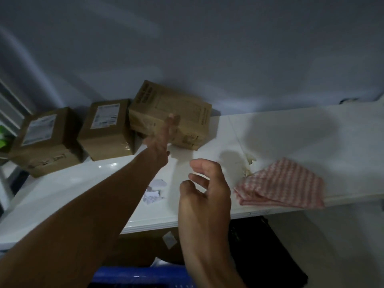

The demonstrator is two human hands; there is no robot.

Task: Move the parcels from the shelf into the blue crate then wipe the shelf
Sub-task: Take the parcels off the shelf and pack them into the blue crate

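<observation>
The left hand (164,135), fingers straight, reaches in front of the tilted parcel (172,113) on the shelf (291,129); the right hand (207,186) hovers nearer, loosely curled, empty.

Legible text: none; all print before me is too blurred to read.
- Left parcel (44,140), at the shelf's (291,129) left end: white shipping label on top, illegible.
- Middle parcel (107,129), just right of the left parcel: white label on top, illegible.
- Tilted parcel (182,115), right of the middle parcel: dark printed panel and lines, illegible.
</observation>
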